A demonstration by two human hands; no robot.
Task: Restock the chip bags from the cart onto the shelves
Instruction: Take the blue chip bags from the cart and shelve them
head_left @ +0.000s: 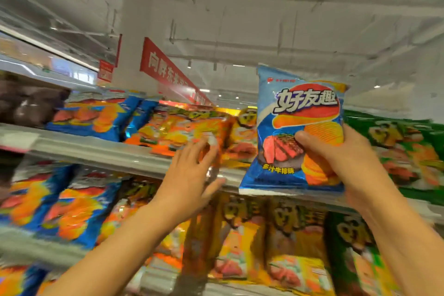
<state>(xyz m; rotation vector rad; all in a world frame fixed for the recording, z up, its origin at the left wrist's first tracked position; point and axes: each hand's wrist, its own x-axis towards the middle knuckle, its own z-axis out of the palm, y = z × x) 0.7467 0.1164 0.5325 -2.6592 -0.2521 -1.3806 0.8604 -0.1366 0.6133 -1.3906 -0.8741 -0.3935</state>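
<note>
My right hand grips a blue chip bag with a steak picture, held upright in front of the top shelf. My left hand reaches up to that shelf's front edge, fingers spread, touching an orange chip bag that lies on the shelf. Blue chip bags lie further left on the same shelf. The cart is out of view.
Green chip bags fill the top shelf at the right. The lower shelf holds blue bags, yellow bags and a green bag. A red hanging banner runs above the aisle. The whole picture is motion-blurred.
</note>
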